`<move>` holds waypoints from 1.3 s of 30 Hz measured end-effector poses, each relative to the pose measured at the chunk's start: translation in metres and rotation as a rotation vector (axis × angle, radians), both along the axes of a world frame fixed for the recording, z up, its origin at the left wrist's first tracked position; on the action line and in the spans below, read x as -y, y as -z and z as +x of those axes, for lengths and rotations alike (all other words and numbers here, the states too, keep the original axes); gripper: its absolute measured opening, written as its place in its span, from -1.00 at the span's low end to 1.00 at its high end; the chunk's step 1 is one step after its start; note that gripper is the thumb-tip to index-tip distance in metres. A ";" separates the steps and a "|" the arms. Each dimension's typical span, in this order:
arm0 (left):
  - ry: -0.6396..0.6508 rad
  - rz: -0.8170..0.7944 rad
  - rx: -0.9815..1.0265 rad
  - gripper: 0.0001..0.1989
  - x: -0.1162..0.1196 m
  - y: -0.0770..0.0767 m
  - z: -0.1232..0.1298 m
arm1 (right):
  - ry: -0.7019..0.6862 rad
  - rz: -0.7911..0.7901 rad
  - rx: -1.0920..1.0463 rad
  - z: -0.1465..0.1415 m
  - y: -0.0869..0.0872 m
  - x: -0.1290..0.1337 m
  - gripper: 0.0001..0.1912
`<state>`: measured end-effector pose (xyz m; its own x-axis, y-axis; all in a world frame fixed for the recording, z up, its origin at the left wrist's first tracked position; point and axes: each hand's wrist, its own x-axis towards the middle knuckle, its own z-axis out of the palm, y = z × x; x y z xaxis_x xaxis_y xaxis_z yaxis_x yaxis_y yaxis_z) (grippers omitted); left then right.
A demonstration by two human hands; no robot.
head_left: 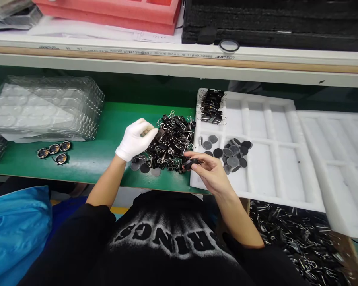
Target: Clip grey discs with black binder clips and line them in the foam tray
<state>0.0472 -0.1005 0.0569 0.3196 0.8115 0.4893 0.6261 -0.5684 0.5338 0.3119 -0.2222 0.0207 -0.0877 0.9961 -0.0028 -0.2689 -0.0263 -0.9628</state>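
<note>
My left hand (138, 139), in a white glove, is at the left edge of a heap of black binder clips (174, 139) on the green tabletop. Its fingers are curled into a pinch, and I cannot make out what is between them. Bare and to the right of the heap, my right hand (213, 172) grips a round black disc-shaped piece (191, 163) between thumb and fingers. Several flat grey and black discs (232, 161) lie in the white foam tray (259, 159) beside it. More loose discs (144, 168) rest just below the heap.
Stacked clear plastic trays (47, 107) stand at the left, with several round dark-lensed pieces (54, 149) before them. Binder clips (211, 105) line the tray's upper-left compartment. A box of binder clips (298, 242) sits lower right. A shelf (137, 65) spans the back.
</note>
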 end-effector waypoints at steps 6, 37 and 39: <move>0.022 -0.255 0.317 -0.75 0.030 -0.003 0.019 | -0.019 -0.002 -0.040 -0.024 -0.009 -0.025 -0.63; -0.468 -0.939 -0.190 -0.40 -0.069 -0.005 -0.093 | -0.296 -0.020 0.170 -0.025 -0.062 -0.091 -0.52; -0.433 -0.981 -0.387 -0.29 -0.084 -0.008 -0.101 | -0.378 -0.072 0.221 -0.037 -0.071 -0.130 -0.57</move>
